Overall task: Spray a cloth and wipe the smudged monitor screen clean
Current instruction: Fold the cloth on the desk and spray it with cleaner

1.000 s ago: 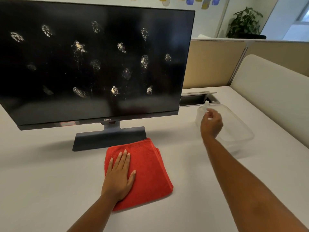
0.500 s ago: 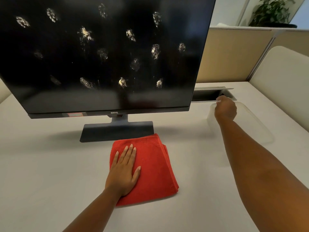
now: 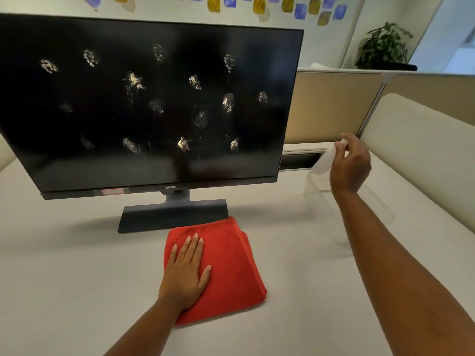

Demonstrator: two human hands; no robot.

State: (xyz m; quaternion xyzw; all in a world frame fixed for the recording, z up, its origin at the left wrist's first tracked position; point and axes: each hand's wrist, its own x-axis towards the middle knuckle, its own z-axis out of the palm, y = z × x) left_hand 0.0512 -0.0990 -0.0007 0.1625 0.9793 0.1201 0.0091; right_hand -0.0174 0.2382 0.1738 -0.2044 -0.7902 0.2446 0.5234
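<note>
A black monitor stands on the white desk, its dark screen dotted with several pale smudges. In front of its base lies a folded red cloth. My left hand rests flat on the cloth's left half, fingers spread. My right hand is raised to the right of the screen, closed around a small translucent white spray bottle, which is tilted with its nozzle end near my fingertips. The bottle hangs above a clear plastic container.
The clear container sits on the desk at right, behind my right forearm. A cable slot opens in the desk behind it. A beige partition and a cream padded panel bound the desk's far and right sides.
My right hand has lifted the spray bottle up out of the clear container. My left hand has stayed flat on the cloth. The camera view has tilted upward.
</note>
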